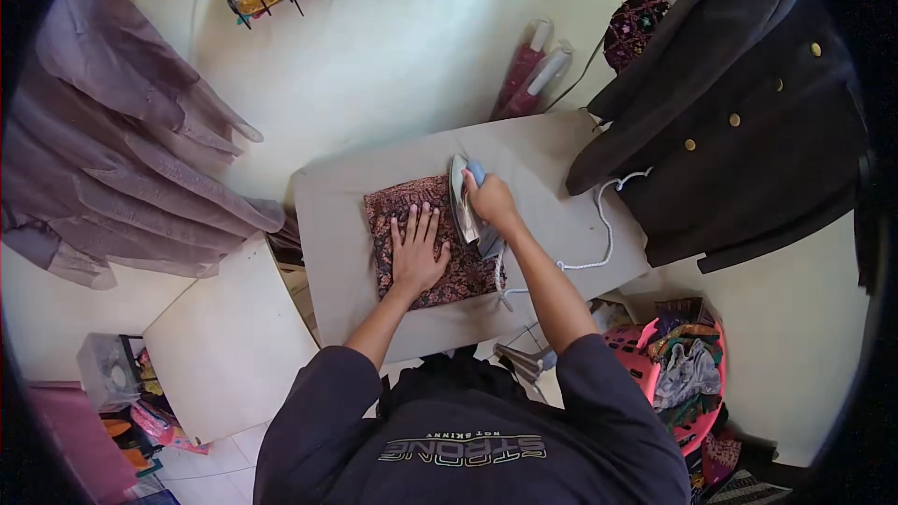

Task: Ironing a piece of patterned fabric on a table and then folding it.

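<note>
A folded floral-patterned cloth (pixel 393 224) in dark and reddish tones lies on a grey fabric-covered ironing surface (pixel 540 168). Flat on the cloth rests my left hand (pixel 419 252), its fingers slightly spread and holding nothing. My right hand (pixel 491 200) grips the blue handle of an electric iron (pixel 461 203). The iron is tipped on its side, its metal soleplate turned toward my left hand, at the cloth's right edge. Whether it touches the cloth I cannot tell. Its white cord (pixel 586 266) runs from the heel, under my right forearm, to the right.
A black jacket with gold buttons (pixel 758 154) hangs at the right, overlapping the board's corner. Sheer mauve garments (pixel 133 154) hang at the left above a white tabletop (pixel 231 351). A pink basket (pixel 631 351) of clothes stands lower right. Plastic-wrapped rolls (pixel 533 73) lean against the wall.
</note>
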`<state>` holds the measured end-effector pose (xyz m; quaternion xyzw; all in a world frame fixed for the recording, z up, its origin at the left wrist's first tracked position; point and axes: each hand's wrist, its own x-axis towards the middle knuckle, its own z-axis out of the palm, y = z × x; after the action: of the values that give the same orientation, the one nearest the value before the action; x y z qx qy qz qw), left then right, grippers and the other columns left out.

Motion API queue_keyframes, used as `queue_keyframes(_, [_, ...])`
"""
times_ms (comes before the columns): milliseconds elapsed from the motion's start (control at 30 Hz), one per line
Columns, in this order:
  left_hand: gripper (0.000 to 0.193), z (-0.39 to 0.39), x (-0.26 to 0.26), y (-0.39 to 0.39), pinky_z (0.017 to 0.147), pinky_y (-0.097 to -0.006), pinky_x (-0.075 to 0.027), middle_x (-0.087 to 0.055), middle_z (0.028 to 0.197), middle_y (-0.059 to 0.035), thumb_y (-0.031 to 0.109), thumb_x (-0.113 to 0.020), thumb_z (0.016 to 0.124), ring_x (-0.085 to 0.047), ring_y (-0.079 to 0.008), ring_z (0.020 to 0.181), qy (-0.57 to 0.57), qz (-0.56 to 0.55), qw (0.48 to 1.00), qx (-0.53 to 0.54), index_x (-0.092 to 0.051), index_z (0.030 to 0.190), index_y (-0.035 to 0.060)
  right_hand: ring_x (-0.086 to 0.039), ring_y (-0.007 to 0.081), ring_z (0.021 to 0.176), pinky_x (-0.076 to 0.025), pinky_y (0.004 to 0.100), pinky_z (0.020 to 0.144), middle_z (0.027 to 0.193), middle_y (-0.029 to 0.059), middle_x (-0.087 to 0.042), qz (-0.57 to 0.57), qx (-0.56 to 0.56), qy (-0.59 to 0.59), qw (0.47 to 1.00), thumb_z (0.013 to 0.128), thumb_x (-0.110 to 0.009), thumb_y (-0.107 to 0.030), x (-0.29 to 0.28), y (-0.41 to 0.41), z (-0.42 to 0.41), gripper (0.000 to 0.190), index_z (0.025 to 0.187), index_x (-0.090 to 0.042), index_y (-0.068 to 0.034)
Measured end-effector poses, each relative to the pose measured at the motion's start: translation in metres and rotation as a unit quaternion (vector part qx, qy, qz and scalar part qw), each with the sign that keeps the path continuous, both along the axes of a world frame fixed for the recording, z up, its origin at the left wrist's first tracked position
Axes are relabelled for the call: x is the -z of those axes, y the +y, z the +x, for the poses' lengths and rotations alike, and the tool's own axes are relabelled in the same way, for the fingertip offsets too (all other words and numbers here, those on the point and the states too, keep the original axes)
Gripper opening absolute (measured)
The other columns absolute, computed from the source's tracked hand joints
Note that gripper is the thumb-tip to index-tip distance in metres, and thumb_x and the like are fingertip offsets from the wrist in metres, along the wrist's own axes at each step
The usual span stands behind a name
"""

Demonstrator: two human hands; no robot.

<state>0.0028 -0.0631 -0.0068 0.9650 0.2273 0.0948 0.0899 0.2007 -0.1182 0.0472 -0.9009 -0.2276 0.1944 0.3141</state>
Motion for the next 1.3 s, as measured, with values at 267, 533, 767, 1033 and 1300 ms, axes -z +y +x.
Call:
queue_keyframes(267, [0.071,-0.01,0.009,0.007,0.12,-0.0599,-0.001,-0.02,0.164,-0.0105,0.044,-0.047,0.095,-0.011,-0.0281,0.153,-0.028,0.013,0.999,-0.013,-0.03,0.155,0.0114,-0.068,0.0397,0.056,-0.055,0.0485,0.057,0.071,0.0293,-0.066,-0.003,-0.115,-0.018,0.993,0.096,-0.054,-0.056,-0.013,-0.055,-0.053,0.07,0.084,-0.066,0.012])
queue_keyframes(533, [0.071,-0.037,0.002,0.012,0.124,-0.0461,-0.007,-0.017,0.164,-0.0146,0.037,-0.044,0.098,-0.011,-0.0318,0.153,-0.031,-0.043,0.998,-0.036,-0.02,0.157,0.0036,-0.065,0.0511,0.081,-0.052,0.0546,0.073,0.081,0.0341,-0.065,0.007,-0.067,-0.062,0.996,0.095,-0.055,-0.055,-0.029,-0.068,-0.06,0.066,0.083,-0.068,0.008])
queue_keyframes(767, [0.072,-0.037,0.001,0.013,0.124,-0.0464,-0.007,-0.02,0.163,-0.0175,0.034,-0.044,0.095,-0.013,-0.0329,0.152,-0.029,-0.015,0.998,-0.051,-0.022,0.155,0.0007,-0.066,0.0507,0.083,-0.052,0.0544,0.074,0.083,0.034,-0.066,0.008,-0.047,-0.074,0.996,0.095,-0.056,-0.054,-0.02,-0.045,-0.053,0.064,0.084,-0.068,0.009])
queue_keyframes(1033, [0.072,-0.029,-0.013,0.011,0.123,-0.0486,-0.008,-0.022,0.161,-0.0182,0.034,-0.046,0.096,-0.014,-0.0339,0.151,0.015,-0.005,1.0,-0.014,-0.023,0.155,0.0001,-0.066,0.0496,0.093,-0.053,0.0537,0.083,0.092,0.0336,-0.067,-0.007,-0.012,0.008,1.0,0.093,-0.056,-0.055,-0.001,-0.014,-0.014,0.063,0.095,-0.069,0.007])
queue_keyframes(1300, [0.071,-0.011,0.005,0.059,0.123,-0.0514,-0.009,-0.025,0.161,-0.0158,0.036,-0.048,0.095,-0.017,-0.0342,0.151,-0.066,0.011,0.995,-0.08,-0.026,0.156,0.009,-0.066,0.0501,0.09,-0.053,0.0541,0.08,0.091,0.0338,-0.067,-0.036,-0.096,-0.033,0.994,0.094,-0.054,-0.057,-0.02,-0.062,-0.06,0.065,0.095,-0.069,0.006])
